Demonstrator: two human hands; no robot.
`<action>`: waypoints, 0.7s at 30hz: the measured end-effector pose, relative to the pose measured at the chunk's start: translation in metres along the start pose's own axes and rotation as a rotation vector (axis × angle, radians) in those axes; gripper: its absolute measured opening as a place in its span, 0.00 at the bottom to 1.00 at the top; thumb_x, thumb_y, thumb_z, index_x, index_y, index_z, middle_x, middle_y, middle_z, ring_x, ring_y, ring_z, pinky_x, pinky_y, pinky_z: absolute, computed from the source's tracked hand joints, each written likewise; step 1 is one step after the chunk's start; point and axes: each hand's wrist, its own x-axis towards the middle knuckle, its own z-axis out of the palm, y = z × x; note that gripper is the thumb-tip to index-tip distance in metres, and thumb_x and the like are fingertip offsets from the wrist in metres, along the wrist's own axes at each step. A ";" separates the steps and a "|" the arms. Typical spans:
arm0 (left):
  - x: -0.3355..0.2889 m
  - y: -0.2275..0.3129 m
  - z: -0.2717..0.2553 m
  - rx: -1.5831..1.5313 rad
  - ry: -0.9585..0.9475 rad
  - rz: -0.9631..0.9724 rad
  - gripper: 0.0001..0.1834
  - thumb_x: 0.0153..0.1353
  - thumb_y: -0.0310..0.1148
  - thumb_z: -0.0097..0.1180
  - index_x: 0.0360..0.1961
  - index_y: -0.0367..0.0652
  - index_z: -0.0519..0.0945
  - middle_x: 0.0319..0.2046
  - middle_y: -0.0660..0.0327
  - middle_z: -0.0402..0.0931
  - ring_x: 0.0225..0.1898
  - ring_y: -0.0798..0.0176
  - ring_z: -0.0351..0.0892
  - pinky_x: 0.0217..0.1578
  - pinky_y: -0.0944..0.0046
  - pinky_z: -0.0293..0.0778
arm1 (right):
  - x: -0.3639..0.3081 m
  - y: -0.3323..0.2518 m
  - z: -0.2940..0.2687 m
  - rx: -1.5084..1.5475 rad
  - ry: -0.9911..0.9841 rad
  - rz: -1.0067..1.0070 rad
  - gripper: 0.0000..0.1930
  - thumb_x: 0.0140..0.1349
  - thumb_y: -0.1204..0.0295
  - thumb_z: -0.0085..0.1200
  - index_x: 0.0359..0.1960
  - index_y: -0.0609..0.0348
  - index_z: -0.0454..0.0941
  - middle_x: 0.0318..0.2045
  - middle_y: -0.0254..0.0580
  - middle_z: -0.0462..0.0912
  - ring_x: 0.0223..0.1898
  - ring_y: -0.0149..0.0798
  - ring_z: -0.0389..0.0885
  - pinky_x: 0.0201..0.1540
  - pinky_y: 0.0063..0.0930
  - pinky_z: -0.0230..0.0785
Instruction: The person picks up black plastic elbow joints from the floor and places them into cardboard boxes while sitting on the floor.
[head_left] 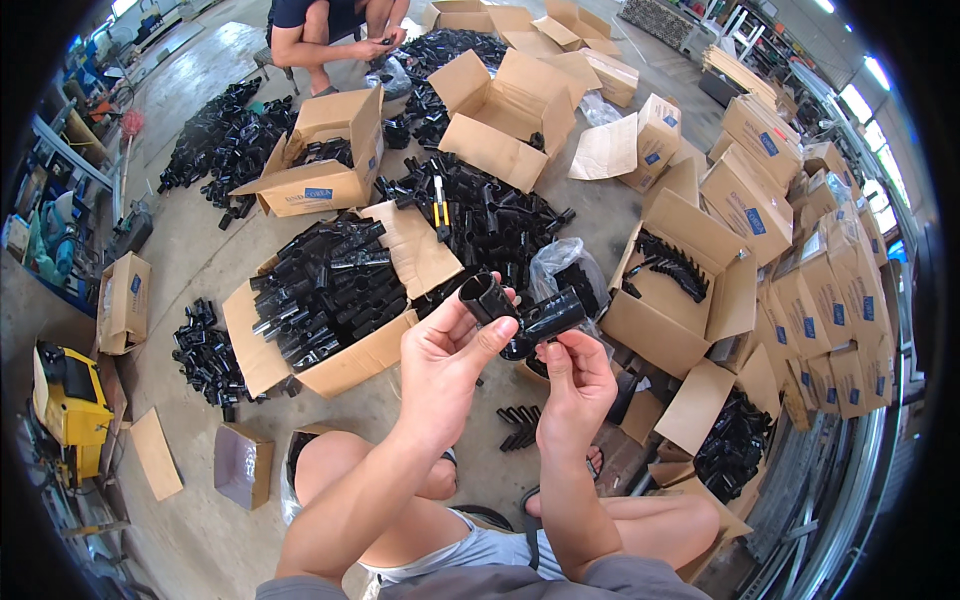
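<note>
Left hand (447, 358) grips my black pipe fitting (550, 316), right hand (577, 392) pinching its underside, a heaped carton (362, 362) sitting left of that fitting!

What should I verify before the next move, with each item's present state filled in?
1. Left grip: ok. The left hand holds the black fitting, thumb pressed against it.
2. Right grip: ok. The right hand pinches the same fitting from below.
3. Inside of the fitting clean: cannot tell. An open end shows, but its interior is too dark.
4. Yellow tool clear of both hands: ok. It lies beyond them.
5. Room in the left carton: not ok. Black tubes are heaped high in it.
6. Right carton open: ok. Its flaps are spread.
</note>
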 end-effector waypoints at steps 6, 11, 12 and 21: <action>-0.004 0.000 0.006 0.061 -0.037 0.010 0.26 0.63 0.23 0.66 0.62 0.34 0.76 0.52 0.56 0.83 0.55 0.66 0.81 0.58 0.63 0.75 | 0.002 0.002 -0.004 0.356 -0.013 0.248 0.09 0.67 0.75 0.62 0.48 0.63 0.81 0.42 0.37 0.85 0.43 0.29 0.82 0.50 0.25 0.75; -0.007 -0.005 0.007 0.149 -0.098 0.047 0.29 0.61 0.22 0.68 0.63 0.33 0.74 0.52 0.55 0.82 0.54 0.66 0.81 0.56 0.63 0.76 | -0.005 0.002 -0.010 0.478 -0.036 0.435 0.11 0.71 0.69 0.58 0.52 0.57 0.80 0.46 0.35 0.85 0.46 0.31 0.82 0.52 0.30 0.74; -0.010 -0.007 0.009 0.228 -0.078 0.075 0.28 0.58 0.20 0.68 0.61 0.35 0.77 0.51 0.55 0.83 0.55 0.64 0.81 0.58 0.62 0.75 | -0.006 0.000 -0.011 0.502 -0.052 0.509 0.13 0.73 0.66 0.55 0.54 0.55 0.79 0.48 0.35 0.85 0.47 0.33 0.83 0.51 0.32 0.74; -0.017 -0.019 -0.004 0.877 -0.365 0.130 0.30 0.49 0.20 0.70 0.57 0.40 0.80 0.55 0.55 0.82 0.63 0.56 0.76 0.65 0.55 0.69 | -0.006 0.024 -0.038 0.331 0.019 0.646 0.14 0.73 0.66 0.55 0.54 0.59 0.78 0.45 0.36 0.85 0.44 0.30 0.84 0.47 0.29 0.76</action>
